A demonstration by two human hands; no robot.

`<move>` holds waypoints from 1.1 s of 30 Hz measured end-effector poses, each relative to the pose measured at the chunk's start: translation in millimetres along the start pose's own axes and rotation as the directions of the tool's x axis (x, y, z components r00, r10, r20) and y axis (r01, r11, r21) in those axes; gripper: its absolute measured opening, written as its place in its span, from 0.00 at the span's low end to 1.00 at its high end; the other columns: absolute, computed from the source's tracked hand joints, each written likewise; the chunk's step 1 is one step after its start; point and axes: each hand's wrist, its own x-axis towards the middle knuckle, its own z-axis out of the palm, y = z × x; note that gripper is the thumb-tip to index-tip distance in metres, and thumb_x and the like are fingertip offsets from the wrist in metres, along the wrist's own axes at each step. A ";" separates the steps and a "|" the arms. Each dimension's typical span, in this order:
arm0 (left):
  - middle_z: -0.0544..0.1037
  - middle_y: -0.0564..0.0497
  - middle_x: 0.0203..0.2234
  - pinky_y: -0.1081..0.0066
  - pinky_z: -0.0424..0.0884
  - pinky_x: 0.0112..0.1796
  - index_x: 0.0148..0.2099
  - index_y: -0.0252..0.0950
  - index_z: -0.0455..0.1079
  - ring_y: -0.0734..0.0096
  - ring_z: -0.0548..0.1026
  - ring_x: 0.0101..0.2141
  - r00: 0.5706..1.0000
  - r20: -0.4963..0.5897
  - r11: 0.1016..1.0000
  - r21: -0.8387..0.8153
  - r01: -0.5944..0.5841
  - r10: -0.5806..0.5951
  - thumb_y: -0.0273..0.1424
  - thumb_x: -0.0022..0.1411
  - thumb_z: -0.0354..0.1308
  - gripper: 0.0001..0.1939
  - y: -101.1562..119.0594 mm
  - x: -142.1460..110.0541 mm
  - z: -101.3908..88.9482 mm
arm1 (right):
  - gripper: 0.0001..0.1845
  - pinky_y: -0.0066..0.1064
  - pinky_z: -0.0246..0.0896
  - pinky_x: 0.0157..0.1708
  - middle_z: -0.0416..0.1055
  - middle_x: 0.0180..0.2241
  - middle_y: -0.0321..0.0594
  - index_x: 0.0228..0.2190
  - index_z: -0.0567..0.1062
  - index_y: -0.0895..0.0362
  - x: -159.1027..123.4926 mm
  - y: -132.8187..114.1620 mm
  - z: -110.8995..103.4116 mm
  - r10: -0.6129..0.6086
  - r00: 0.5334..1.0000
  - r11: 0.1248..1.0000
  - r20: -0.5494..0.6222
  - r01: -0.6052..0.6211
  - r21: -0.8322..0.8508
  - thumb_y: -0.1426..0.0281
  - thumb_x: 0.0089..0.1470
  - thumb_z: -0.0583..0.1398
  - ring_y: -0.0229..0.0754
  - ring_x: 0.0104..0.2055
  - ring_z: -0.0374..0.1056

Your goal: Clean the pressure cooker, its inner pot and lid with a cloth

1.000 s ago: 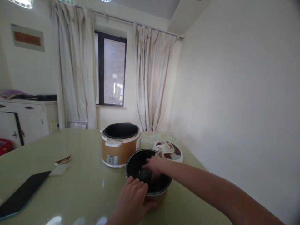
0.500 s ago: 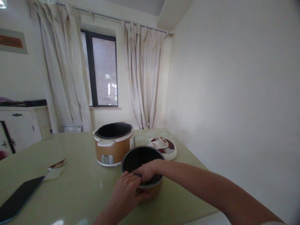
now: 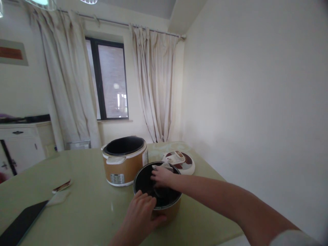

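Observation:
A round inner pot (image 3: 173, 209) with a dark inside and tan outside stands on the table in front of me. My left hand (image 3: 143, 208) grips its near left rim, fingers over the edge and thumb against the outer wall. Inside the pot is my right hand (image 3: 162, 176), closed on a white cloth (image 3: 166, 166) that shows above the knuckles near the far rim. The tan and white rice cooker body (image 3: 125, 171) sits just behind to the left, its top uncovered. Behind the pot on the right lies the round white lid (image 3: 188, 165), partly covered by the pot.
On the left of the pale green table (image 3: 84, 205) lies a dark flat board or blade (image 3: 24, 220) with a light handle. Beside the handle is a small white and brown piece (image 3: 62, 186). A wall (image 3: 256, 119) rises along the right.
My right hand has moved up toward the pot's far side, and the white cloth has come into view. My left hand stays on the rim. The view has tilted slightly up.

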 end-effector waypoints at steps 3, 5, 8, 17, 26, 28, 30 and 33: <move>0.80 0.52 0.27 0.58 0.68 0.44 0.31 0.41 0.71 0.59 0.78 0.33 1.000 -0.001 1.000 0.018 -0.004 0.004 0.45 0.54 0.76 0.19 1.2 0.5 0.9 | 0.14 0.46 0.56 0.59 0.72 0.62 0.39 0.35 0.82 0.48 20.6 5.1 -12.9 -0.374 0.922 0.922 -0.099 0.359 -0.141 0.70 0.68 0.57 0.51 0.64 0.60; 0.80 0.53 0.25 0.59 0.67 0.40 0.29 0.41 0.70 0.59 0.78 0.31 1.000 0.016 0.999 0.050 -0.005 0.004 0.44 0.53 0.76 0.19 3.9 1.4 -0.7 | 0.18 0.46 0.56 0.58 0.71 0.62 0.41 0.34 0.82 0.49 26.7 6.6 -18.7 -0.560 0.820 0.814 -0.120 0.517 -0.267 0.73 0.69 0.54 0.51 0.65 0.58; 0.80 0.53 0.24 0.59 0.66 0.38 0.29 0.41 0.70 0.60 0.78 0.29 1.000 0.028 0.995 0.101 0.001 -0.004 0.43 0.55 0.74 0.18 7.6 1.6 -1.8 | 0.17 0.45 0.57 0.56 0.70 0.63 0.41 0.38 0.83 0.49 21.7 11.0 -20.2 -0.519 0.840 0.833 -0.160 0.456 -0.312 0.71 0.70 0.54 0.51 0.64 0.59; 0.80 0.52 0.25 0.59 0.65 0.42 0.31 0.41 0.73 0.59 0.78 0.31 1.000 0.020 0.994 0.104 0.021 -0.023 0.45 0.55 0.75 0.18 9.1 -1.6 0.4 | 0.10 0.43 0.67 0.43 0.79 0.49 0.50 0.42 0.84 0.51 -17.8 2.4 0.9 0.122 0.992 0.992 -0.022 -0.122 -0.007 0.67 0.57 0.68 0.57 0.52 0.73; 0.81 0.53 0.30 0.60 0.63 0.39 0.34 0.41 0.74 0.58 0.77 0.34 0.999 0.050 1.000 -0.006 0.019 -0.019 0.48 0.50 0.78 0.21 5.0 -1.7 -4.6 | 0.16 0.30 0.70 0.33 0.78 0.31 0.30 0.41 0.82 0.53 -12.7 -9.9 -19.8 -0.099 0.902 0.632 0.421 -0.270 0.726 0.69 0.47 0.69 0.44 0.36 0.77; 0.82 0.52 0.33 0.60 0.63 0.39 0.36 0.41 0.74 0.58 0.77 0.35 1.000 0.013 1.000 -0.023 0.011 -0.010 0.48 0.50 0.78 0.22 5.2 -1.2 -4.4 | 0.18 0.30 0.70 0.33 0.79 0.33 0.32 0.43 0.81 0.55 -7.7 -12.9 -20.3 -0.097 0.915 0.617 0.392 -0.254 0.745 0.70 0.47 0.68 0.44 0.37 0.77; 0.81 0.52 0.32 0.60 0.63 0.38 0.35 0.41 0.73 0.59 0.76 0.35 1.000 0.001 1.000 -0.019 -0.005 0.005 0.49 0.51 0.77 0.22 4.6 -1.3 -3.6 | 0.19 0.31 0.70 0.34 0.80 0.36 0.34 0.43 0.81 0.56 -3.6 -16.7 -18.3 -0.094 0.919 0.655 0.383 -0.232 0.719 0.71 0.47 0.67 0.45 0.38 0.77; 0.80 0.53 0.29 0.60 0.61 0.36 0.33 0.41 0.71 0.60 0.75 0.32 0.999 0.035 1.000 0.005 -0.026 0.026 0.51 0.52 0.76 0.23 2.4 -1.5 -2.3 | 0.19 0.33 0.71 0.37 0.81 0.38 0.38 0.44 0.82 0.56 -3.4 -19.1 -12.5 -0.106 0.924 0.741 0.367 -0.173 0.649 0.70 0.48 0.65 0.48 0.40 0.78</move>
